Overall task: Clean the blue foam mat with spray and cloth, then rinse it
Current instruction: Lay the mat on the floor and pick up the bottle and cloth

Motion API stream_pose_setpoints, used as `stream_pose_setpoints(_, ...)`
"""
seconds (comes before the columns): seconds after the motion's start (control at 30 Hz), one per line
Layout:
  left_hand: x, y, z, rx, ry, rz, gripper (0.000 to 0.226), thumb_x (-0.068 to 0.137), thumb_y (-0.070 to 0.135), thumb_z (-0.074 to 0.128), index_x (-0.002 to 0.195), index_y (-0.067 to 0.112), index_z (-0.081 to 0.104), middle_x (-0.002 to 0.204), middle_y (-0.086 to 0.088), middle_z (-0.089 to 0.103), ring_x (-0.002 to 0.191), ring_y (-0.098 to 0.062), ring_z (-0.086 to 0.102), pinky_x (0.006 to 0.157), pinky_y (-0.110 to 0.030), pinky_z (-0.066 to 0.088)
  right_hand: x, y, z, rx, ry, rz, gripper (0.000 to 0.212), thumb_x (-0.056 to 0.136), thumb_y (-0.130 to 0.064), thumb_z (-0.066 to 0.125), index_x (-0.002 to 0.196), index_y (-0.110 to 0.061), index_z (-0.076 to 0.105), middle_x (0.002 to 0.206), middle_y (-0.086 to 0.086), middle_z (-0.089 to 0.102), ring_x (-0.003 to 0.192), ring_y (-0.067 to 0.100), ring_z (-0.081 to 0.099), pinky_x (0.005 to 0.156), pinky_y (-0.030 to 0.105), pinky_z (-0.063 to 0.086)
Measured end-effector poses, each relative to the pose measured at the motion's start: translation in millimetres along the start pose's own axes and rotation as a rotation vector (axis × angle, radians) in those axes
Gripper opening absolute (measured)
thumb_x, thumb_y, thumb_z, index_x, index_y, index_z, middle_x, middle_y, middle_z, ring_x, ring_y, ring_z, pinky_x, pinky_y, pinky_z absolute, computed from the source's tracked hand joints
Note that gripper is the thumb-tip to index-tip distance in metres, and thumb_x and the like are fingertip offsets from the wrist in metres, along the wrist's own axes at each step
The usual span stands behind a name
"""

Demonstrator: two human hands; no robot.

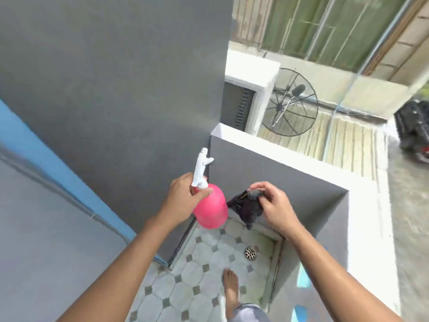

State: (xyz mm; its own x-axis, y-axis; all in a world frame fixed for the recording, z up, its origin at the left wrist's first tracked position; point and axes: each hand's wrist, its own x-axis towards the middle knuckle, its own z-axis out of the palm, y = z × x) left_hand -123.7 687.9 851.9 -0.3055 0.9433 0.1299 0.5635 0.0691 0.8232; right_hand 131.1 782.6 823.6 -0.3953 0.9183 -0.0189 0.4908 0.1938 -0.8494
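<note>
Bare foot point(230, 288) on tiled floor point(197, 270), drain point(250, 252) near its right corner. Left hand point(183, 201) grips pink spray bottle point(211, 210) by the neck. Right hand point(272, 203), apart, pinches dark cloth point(248, 209). Blue mat point(34, 149) stands at floor's left edge. Satellite dish point(290, 102) beyond the ledge.

Tall grey wall point(116, 77) fills my view ahead and to the left. Below me is a tiled floor point(202, 259) of pale octagons with small dark squares, with a round metal drain point(250, 252) set in it near the corner. A low grey wall point(278, 180) with a white top boxes that corner in on my right. Beyond it is a black mesh satellite dish point(290, 102), tilted, just beside a white box point(253, 73) with a louvred vent point(239, 105). Corrugated roof point(348, 140) lies below the dish. Green sheeting point(325, 26) further back. Dark motorbike point(415, 131) at far right edge, blurred.
</note>
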Motion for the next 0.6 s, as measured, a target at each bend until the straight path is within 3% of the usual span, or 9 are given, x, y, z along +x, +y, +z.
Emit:
stream_pose_setpoints(0.13,86.6,42.0,73.8,0.012,-0.122,0.051,0.018,0.084,0.013,0.083,0.094,0.003,0.072,0.091,0.000,0.072,0.085,-0.018,0.064,0.075,-0.026,0.044,34.1,45.2,-74.0,0.018,0.194,0.147,0.044,0.088,0.008,0.048,0.103,-0.028,0.068,0.101,-0.005,0.073,0.098,0.016,0.067,0.091,0.033,0.052)
stream_pose_setpoints(0.27,173.7,76.7,138.5,0.038,-0.173,0.120,0.021,0.088,0.020,0.080,0.095,0.003,0.070,0.089,-0.009,0.068,0.082,-0.029,0.063,0.077,-0.044,0.052,95.2,71.9,-144.2,0.051,0.413,0.172,0.045,0.087,0.010,0.047,0.099,-0.028,0.067,0.104,-0.003,0.073,0.104,0.015,0.067,0.098,0.040,0.052)
stream_pose_setpoints(0.37,229.2,100.2,174.5,0.057,-0.164,0.119,0.021,0.091,0.024,0.077,0.090,0.007,0.064,0.085,-0.008,0.063,0.079,-0.029,0.060,0.073,-0.042,0.051,138.9,72.6,-184.9,0.036,0.561,0.117,0.040,0.087,0.006,0.046,0.102,-0.026,0.065,0.095,-0.005,0.072,0.086,0.011,0.067,0.082,0.032,0.054)
stream_pose_setpoints(0.43,259.0,113.0,193.9,0.055,-0.142,0.116,0.022,0.092,0.024,0.076,0.089,0.007,0.063,0.085,-0.010,0.062,0.078,-0.029,0.059,0.070,-0.040,0.048,162.2,75.3,-198.7,0.004,0.565,0.035,0.039,0.088,0.009,0.045,0.104,-0.019,0.066,0.089,-0.015,0.070,0.075,-0.002,0.063,0.076,0.018,0.049)
stream_pose_setpoints(0.47,272.1,115.4,203.8,0.053,-0.128,0.122,0.022,0.093,0.024,0.075,0.092,0.004,0.064,0.087,-0.012,0.063,0.080,-0.029,0.059,0.071,-0.040,0.048,172.7,80.9,-199.2,-0.035,0.554,0.009,0.039,0.087,0.010,0.045,0.105,-0.016,0.066,0.089,-0.020,0.068,0.079,-0.002,0.062,0.078,0.015,0.047)
stream_pose_setpoints(0.6,304.0,107.3,240.1,0.091,-0.151,0.090,0.023,0.094,0.023,0.073,0.098,0.002,0.064,0.093,-0.015,0.063,0.084,-0.031,0.061,0.076,-0.044,0.052,191.7,143.0,-167.7,-0.230,0.342,0.085,0.038,0.088,0.007,0.049,0.105,-0.020,0.070,0.095,-0.015,0.069,0.096,0.017,0.058,0.087,0.034,0.048)
